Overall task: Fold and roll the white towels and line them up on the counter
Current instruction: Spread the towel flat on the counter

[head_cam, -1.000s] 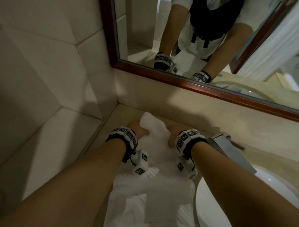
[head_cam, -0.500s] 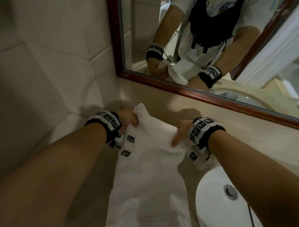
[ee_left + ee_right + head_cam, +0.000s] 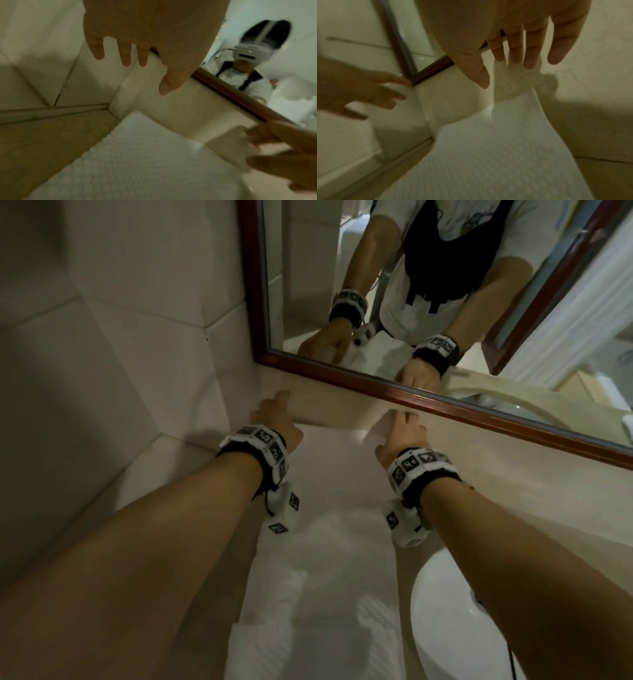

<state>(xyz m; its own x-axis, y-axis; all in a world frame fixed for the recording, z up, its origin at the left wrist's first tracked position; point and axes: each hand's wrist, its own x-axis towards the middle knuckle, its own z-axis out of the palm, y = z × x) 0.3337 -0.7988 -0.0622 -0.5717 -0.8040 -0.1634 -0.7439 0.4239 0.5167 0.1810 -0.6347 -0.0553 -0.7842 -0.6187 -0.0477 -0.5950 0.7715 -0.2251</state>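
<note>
Wall (image 3: 113, 371): pale tiles fill the left side and meet the tabletop in a corner, just beyond the towel's far left corner.
Mirror (image 3: 445, 313): a dark wooden frame runs along the back wall above the towel's far edge; the glass reflects the person's arms and both hands.
Tabletop (image 3: 513, 484): a beige surface carrying the towel, with a bare strip showing between towel and left wall in the left wrist view.
Towel (image 3: 329, 542): white and textured, it lies spread flat in a long strip from the back wall toward the person; its far edge reaches the back wall below the mirror frame.
Sink (image 3: 445, 628): a white basin just right of the towel's near part, under the right forearm.
Left hand (image 3: 274, 419): it is over the towel's far left corner, fingers straight and spread, gripping nothing. The left wrist view shows the fingers apart above the corner where wall and tabletop meet.
Right hand (image 3: 400, 436): it is at the towel's far right corner, fingers extended and parted, holding nothing. In the right wrist view the fingertips (image 3: 529, 63) hang right above the rumpled corner of the towel; whether they touch it cannot be told.
Between the hands: the towel's far edge spans the gap, both hands well apart.
</note>
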